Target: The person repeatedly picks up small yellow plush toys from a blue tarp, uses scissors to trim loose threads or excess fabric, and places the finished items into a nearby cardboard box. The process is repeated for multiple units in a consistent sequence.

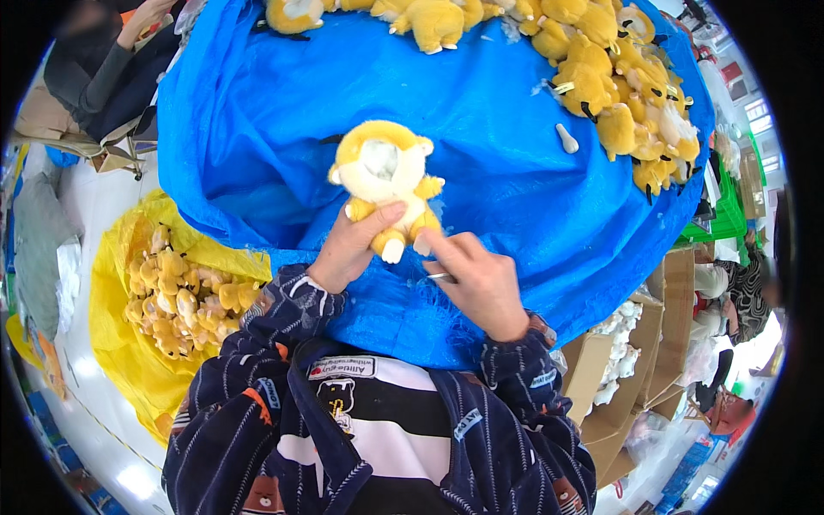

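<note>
Item 1: yellow-and-cream plush animal of short-pile fabric (396, 190), round-eared, oval face area whitish-grey. Location: above blue sheeting, in front of the wearer; centre of the clock below. Head toward 12, feet toward 6.

Item 2: left hand (348, 245), at 7 o'clock. Closed around the plush's lower body, thumb across the belly.

Item 3: right hand (481, 279), between 4 and 5 o'clock. Fingers partly curled, narrow, fingertips at the plush's leg. A small silver-grey metallic item (442, 277) shows at the fingers; whether gripped, cannot tell.

Item 4: wrinkled blue plastic sheeting (283, 129), beneath the above.

Item 5: piled yellow plush animals with cream parts (592, 77), on the sheeting, 12 to 3 o'clock.

Item 6: small elongated white piece (566, 138), on the sheeting, between 2 and 3 o'clock, near the pile.

Item 7: yellow plastic sack (112, 283), 8 o'clock, holding small yellow-and-white plush pieces (180, 296).

Item 8: brown cardboard box (654, 343), 4 o'clock, white pieces (614, 352) inside.
</note>
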The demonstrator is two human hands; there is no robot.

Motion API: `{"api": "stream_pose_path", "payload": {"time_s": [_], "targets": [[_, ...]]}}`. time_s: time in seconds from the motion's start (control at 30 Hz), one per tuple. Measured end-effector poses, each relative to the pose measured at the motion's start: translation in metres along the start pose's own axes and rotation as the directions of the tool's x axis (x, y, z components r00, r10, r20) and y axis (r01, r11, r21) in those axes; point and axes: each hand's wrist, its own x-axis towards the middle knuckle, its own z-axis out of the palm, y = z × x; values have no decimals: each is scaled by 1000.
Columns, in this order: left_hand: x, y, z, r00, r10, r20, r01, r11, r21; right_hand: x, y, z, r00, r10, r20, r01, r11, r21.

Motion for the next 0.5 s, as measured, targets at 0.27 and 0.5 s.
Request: {"api": "stream_pose_path", "payload": {"time_s": [0.27, 0.5], "targets": [[-8, -10, -2, 997, 53, -53, -52, 999, 9, -6, -1, 36, 975, -23, -222, 44, 995, 92], [-7, -20, -5, 998, 54, -42, -52, 998, 47, -10, 1, 51, 866, 487, -111, -379, 786, 489]]}}
